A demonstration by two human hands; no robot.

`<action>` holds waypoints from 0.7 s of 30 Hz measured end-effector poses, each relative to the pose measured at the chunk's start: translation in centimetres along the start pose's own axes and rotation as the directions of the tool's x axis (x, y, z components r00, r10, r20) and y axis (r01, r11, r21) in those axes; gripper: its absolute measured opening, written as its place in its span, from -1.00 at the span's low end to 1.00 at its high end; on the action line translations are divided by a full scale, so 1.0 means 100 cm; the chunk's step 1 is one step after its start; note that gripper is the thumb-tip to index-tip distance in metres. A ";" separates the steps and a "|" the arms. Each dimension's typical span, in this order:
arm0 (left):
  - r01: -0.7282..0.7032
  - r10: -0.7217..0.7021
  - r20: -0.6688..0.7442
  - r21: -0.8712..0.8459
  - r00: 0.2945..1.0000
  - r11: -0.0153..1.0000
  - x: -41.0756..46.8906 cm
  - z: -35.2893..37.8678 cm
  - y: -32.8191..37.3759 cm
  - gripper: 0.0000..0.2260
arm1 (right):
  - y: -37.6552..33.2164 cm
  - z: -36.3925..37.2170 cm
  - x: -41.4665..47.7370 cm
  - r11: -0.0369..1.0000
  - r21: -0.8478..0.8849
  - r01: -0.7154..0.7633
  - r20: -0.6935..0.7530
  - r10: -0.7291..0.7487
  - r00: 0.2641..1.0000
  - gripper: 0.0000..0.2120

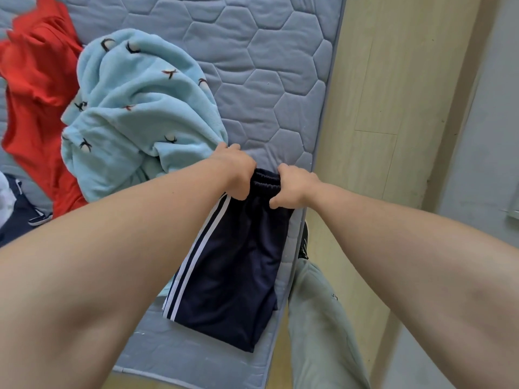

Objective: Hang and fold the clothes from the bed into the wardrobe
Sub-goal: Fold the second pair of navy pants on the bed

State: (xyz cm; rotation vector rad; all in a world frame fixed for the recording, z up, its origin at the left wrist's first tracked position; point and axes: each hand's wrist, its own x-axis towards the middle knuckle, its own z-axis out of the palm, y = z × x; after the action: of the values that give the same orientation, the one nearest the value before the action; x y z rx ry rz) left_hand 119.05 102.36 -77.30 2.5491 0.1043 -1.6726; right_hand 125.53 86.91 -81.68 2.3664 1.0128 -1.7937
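Navy track trousers (pixel 236 276) with white side stripes lie folded near the right edge of the blue quilted mattress (pixel 264 66). My left hand (pixel 236 172) grips the elastic waistband at its left end. My right hand (pixel 295 186) grips the same waistband at its right end, thumb underneath. A light blue fleece garment (pixel 134 113) with small printed motifs lies crumpled just left of my left hand. A red garment (pixel 33 88) lies further left.
Another dark navy piece with white trim (pixel 19 217) and something white sit at the left edge. My leg in grey-green trousers (pixel 317 318) and a dark shoe (pixel 303 242) stand on the pale wooden floor (pixel 387 94) beside the mattress.
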 end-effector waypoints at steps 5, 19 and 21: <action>-0.026 0.025 -0.017 -0.084 1.000 0.996 -0.014 -0.024 0.002 -0.77 | -0.004 -0.031 -0.014 0.997 0.027 0.068 -0.022 -0.068 0.997 -0.49; -0.017 0.136 -0.486 0.242 0.863 0.970 -0.162 0.063 0.019 -0.69 | -0.060 0.077 -0.153 0.955 -0.256 0.149 -0.493 -0.261 0.830 -0.61; 0.009 0.153 -0.531 0.289 0.834 0.957 -0.193 0.102 0.026 -0.68 | -0.073 0.110 -0.177 0.918 -0.363 0.159 -0.507 -0.338 0.793 -0.55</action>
State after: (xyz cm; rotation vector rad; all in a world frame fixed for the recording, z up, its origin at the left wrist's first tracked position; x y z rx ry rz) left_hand 102.40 98.48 -63.53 3.1282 -0.2087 -0.9273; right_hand 110.04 80.05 -67.57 2.6974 1.5931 -0.8591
